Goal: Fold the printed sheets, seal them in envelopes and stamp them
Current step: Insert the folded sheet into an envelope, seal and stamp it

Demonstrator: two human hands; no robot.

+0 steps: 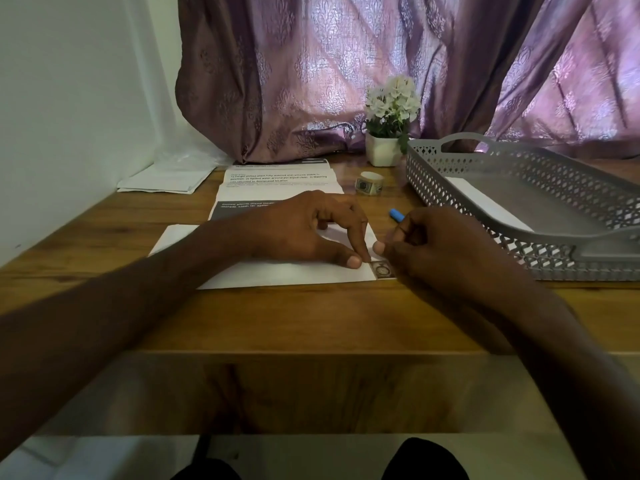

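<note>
While a stamp goes onto the corner of an envelope, both hands work close together at the middle of the wooden table (pixel 104 237).

At far left a pile of spare envelopes (pixel 166 180) lies against the wall, and beside it the printed sheets (pixel 277 183) wait unfolded behind the left hand (pixel 304 226), whose fingers are spread, tips pressing the white envelope (pixel 277 275) flat near its right end. The stamp (pixel 382 270) sits on that near right corner, just beside the left thumb. The right hand (pixel 436 251) is curled, thumb and forefinger pinched together at the stamp's edge; whether they grip anything I cannot tell. Paper this thin is light and creases easily, so it wants flat pressure, not pinching. Further right lie the stamp roll (pixel 369 183), a blue cap (pixel 396 214) and the grey tray (pixel 450 188).
</note>
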